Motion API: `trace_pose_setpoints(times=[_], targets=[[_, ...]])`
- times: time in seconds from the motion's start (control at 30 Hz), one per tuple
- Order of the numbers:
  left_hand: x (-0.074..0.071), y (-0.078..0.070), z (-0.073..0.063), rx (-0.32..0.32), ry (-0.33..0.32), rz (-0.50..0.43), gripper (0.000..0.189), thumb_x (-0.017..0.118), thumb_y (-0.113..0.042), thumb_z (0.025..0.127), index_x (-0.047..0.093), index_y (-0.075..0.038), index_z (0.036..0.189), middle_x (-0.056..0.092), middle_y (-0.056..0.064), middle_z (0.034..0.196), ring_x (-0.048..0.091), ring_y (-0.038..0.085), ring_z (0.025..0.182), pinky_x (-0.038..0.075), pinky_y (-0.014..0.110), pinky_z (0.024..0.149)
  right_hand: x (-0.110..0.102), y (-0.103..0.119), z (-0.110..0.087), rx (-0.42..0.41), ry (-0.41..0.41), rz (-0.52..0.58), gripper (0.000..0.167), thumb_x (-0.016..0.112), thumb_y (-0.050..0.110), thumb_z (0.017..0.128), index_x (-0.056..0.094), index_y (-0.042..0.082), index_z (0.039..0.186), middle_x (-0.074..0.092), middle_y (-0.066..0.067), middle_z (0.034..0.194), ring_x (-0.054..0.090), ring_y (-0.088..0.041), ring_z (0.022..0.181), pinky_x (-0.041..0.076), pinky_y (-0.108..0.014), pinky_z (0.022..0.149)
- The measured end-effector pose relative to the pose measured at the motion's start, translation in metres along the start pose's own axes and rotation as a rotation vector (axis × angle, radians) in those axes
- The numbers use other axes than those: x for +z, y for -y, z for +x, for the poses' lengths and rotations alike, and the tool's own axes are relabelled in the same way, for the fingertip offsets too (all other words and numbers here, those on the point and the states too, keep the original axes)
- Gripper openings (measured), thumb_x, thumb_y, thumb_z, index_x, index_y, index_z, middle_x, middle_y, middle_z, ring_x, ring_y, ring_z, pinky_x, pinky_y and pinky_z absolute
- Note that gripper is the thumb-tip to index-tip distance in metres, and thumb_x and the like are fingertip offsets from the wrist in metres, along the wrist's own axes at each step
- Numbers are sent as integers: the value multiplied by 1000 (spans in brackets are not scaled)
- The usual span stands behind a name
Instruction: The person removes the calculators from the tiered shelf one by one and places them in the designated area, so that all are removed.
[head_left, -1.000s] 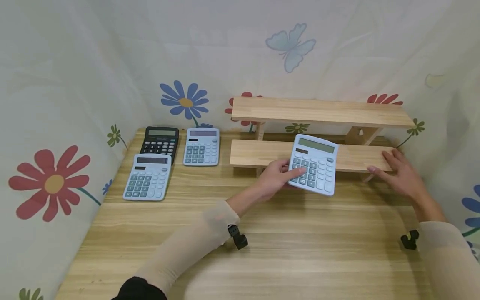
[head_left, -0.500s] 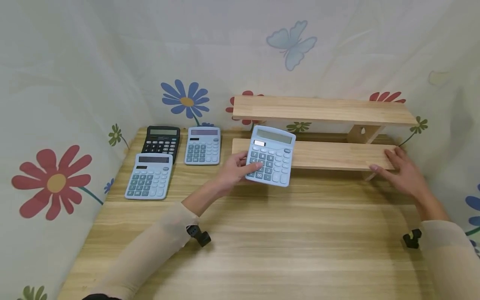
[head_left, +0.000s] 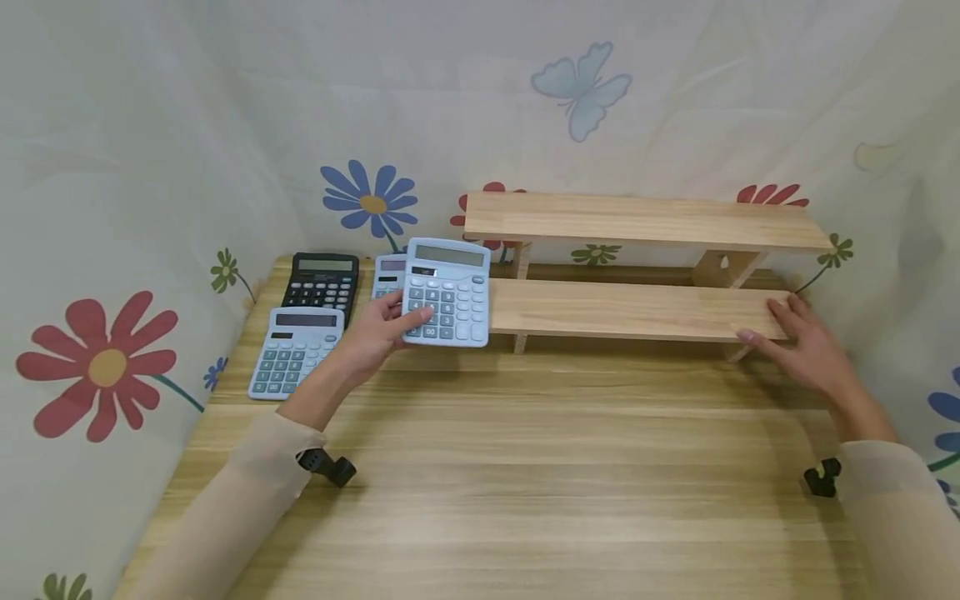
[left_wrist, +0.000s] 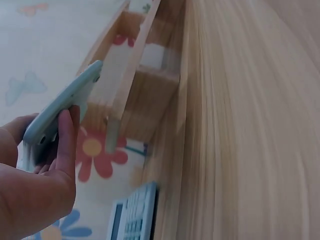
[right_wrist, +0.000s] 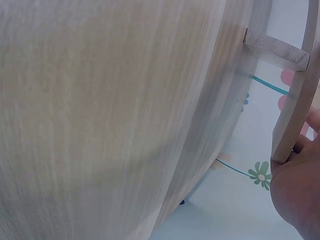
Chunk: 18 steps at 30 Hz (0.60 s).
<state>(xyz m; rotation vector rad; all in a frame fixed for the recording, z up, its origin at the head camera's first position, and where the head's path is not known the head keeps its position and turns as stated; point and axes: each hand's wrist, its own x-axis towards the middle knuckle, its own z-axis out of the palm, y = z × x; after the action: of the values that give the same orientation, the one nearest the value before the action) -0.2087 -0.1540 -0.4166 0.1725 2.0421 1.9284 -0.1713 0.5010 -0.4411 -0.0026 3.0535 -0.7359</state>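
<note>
In the head view my left hand [head_left: 367,343] pinches a light blue calculator [head_left: 468,292] by its left edge, thumb over the keys and fingers behind. The left wrist view shows the calculator [left_wrist: 65,102] edge-on, raised above the table, fingers under its back. It overlaps a second blue calculator [head_left: 384,279] lying at the back of the table. My right hand [head_left: 810,354] grips the right end of the lower board of a two-tier wooden shelf [head_left: 637,310], thumb at the front edge. In the right wrist view the fingers curl round the board's end [right_wrist: 287,142].
At the left back lie a black calculator [head_left: 324,279] and another blue calculator [head_left: 288,346], which covers its lower part. The upper shelf board [head_left: 637,218] stands behind the lower one. A flowered curtain [head_left: 247,125] hangs behind the wood-grain table [head_left: 570,467].
My left hand has carried the calculator leftward, from in front of the lower shelf board to beyond its left end. The right hand stays on the shelf.
</note>
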Motion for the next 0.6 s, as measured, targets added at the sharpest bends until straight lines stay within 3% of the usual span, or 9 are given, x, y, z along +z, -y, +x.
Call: trace_pose_setpoints(times=[0.17,0.33,0.6], targets=[[-28,10,-7,-33,-20,17,64,72,-35,103,47,-10,156,68,13,137,73,20,116,61,35,97,0,0,0,9,1,-1,95,55,56,105,12,-2,167,-7,-30,173,0,-61,155,13,-87,112],[-49,17,-17,-68,-36,36,67,72,-34,104,43,-7,159,67,13,139,73,17,115,60,35,99,1,2,1,10,4,-9,95,56,56,105,13,-1,167,-6,-31,172,1,-61,155,14,-87,112],[-65,25,-24,-159,-36,63,62,69,-32,106,45,-5,157,66,15,141,73,15,113,55,48,106,1,1,1,10,6,-1,93,55,55,106,12,0,167,-9,-29,173,-1,-60,155,12,-86,113]])
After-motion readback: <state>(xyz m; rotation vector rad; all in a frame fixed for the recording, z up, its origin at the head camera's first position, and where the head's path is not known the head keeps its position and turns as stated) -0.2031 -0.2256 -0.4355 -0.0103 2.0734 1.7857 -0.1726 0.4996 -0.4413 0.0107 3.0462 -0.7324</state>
